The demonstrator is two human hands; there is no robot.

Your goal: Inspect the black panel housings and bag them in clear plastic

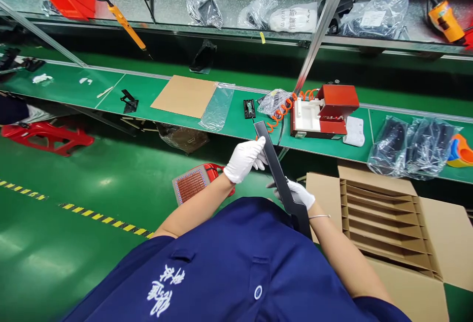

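A long, narrow black panel [275,164] with a stepped, wider lower end slants in front of my body. White-gloved, my left hand [245,159] pinches its upper end between thumb and fingers. Lower down, my right hand [300,194], also in a white glove, grips the panel from the other side, its fingers partly hidden behind it. Just beyond the panel on the green bench stands a red fixture [338,107] with a white bed and a coiled orange hose [283,113]. A small black part [249,109] lies to the left of the hose.
An open carton [384,218] with cardboard dividers stands at my right. Bagged black parts [414,147] lie on the bench's right side, a cardboard sheet [185,96] on its left. An orange electric screwdriver [127,27] hangs above. Behind my left arm is a red stool [212,171].
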